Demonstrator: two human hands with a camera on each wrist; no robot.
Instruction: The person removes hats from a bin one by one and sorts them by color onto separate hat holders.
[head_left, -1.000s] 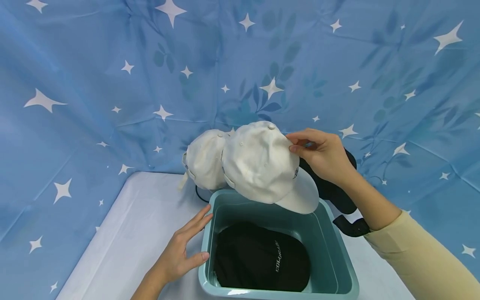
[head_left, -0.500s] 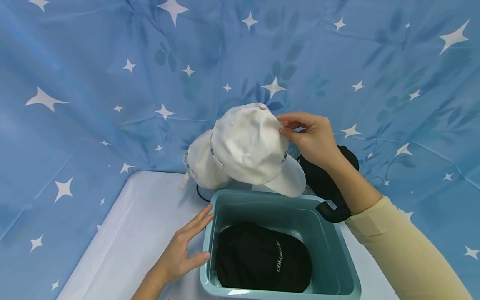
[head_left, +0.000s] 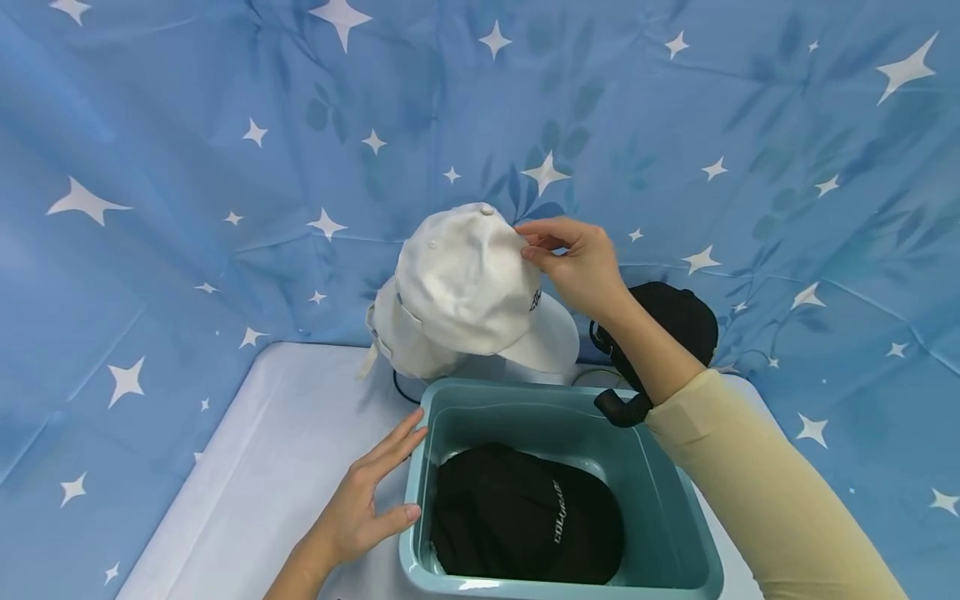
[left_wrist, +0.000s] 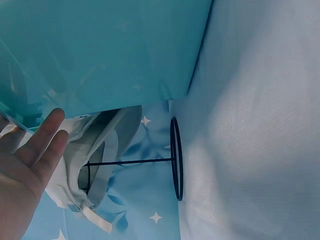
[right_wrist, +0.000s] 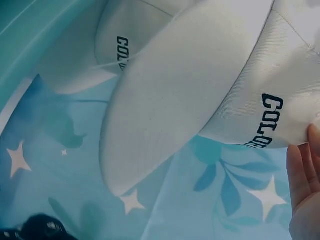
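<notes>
My right hand (head_left: 573, 258) pinches the side of a white baseball cap (head_left: 468, 287) between thumb and fingers, above the back edge of a teal tub (head_left: 525, 408). Dark lettering shows on its front in the right wrist view, where the brim (right_wrist: 170, 95) lies close to the camera. Behind it, partly covered, a second white cap (head_left: 393, 329) sits on a black wire stand (left_wrist: 130, 162). My left hand (head_left: 367, 500) has its fingers extended against the tub's left rim. Inside the tub lies a black cap (head_left: 517, 517) with light lettering.
Behind the tub on the right, another black cap (head_left: 675, 321) is raised up, partly hidden by my right forearm. A white-covered table (head_left: 247, 467) carries everything. Blue star-patterned cloth (head_left: 225, 167) hangs close behind.
My right hand has lifted the white cap and carried it left, away from over the tub toward the white cap behind. The left hand has stayed at the tub's rim.
</notes>
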